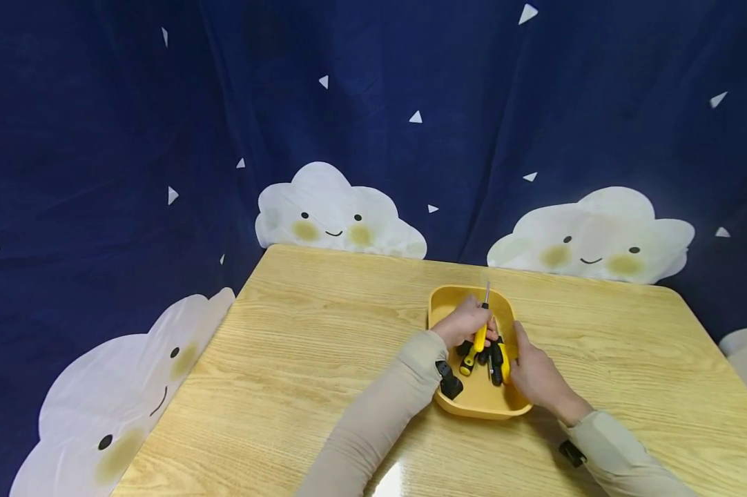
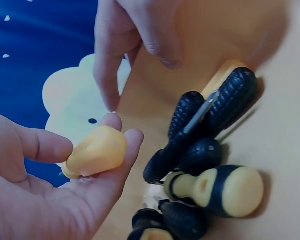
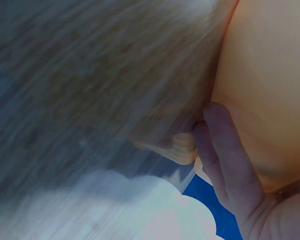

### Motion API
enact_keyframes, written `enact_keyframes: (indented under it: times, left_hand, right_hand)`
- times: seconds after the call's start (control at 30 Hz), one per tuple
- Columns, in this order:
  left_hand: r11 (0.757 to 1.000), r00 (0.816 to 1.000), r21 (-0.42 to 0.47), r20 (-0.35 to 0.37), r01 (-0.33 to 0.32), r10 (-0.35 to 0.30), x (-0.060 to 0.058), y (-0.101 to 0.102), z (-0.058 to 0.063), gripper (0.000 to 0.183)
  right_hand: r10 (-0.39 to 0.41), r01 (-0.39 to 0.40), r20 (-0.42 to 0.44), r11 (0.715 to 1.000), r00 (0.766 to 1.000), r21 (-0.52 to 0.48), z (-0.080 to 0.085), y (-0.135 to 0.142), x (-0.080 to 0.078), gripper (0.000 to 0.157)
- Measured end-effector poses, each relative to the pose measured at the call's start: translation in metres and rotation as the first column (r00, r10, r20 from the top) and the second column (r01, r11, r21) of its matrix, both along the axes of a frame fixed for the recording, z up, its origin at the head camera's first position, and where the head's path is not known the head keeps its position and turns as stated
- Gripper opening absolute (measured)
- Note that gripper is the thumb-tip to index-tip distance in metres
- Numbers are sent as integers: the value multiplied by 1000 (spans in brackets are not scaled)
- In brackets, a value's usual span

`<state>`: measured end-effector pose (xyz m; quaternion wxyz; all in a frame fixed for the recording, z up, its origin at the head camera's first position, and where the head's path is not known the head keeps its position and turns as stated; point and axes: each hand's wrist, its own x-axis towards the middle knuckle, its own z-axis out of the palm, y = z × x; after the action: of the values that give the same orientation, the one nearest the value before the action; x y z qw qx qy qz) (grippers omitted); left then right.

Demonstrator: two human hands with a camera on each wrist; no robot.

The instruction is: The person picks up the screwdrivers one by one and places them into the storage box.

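Note:
My left hand (image 1: 463,323) pinches a screwdriver (image 1: 480,338) by its yellow handle, over a yellow plastic bin (image 1: 473,414); its metal shaft points away from me. In the left wrist view, thumb and fingers are round the yellow handle (image 2: 101,152). My right hand (image 1: 538,373) holds the bin's right wall, thumb at the rim and fingers outside, as the right wrist view shows on the bin wall (image 3: 270,95). Inside the bin lie several tools with black ridged handles (image 2: 235,95) and a stubby yellow-and-black screwdriver (image 2: 235,192). Some shafts are hidden under other handles.
The bin stands on a light wooden table (image 1: 311,345), right of its middle. Behind the table hangs a dark blue curtain (image 1: 373,138) with smiling white clouds (image 1: 591,238).

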<state>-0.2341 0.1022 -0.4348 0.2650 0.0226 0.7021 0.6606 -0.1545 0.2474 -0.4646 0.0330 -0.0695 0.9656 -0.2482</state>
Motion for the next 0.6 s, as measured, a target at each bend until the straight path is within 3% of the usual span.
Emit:
enact_keyframes:
  times: [0.4,0.6]
  left_hand:
    - [1000,999,-26,35,1,0,3,6,-12,19]
    - [998,1000,-62,-9,-1,0,4,5,-15,14]
  right_hand:
    - [3,-3,-15,1000,1000,-1,1,-1,2,68]
    - [11,-11,-58,1000,998,4,-1,0,1,68]
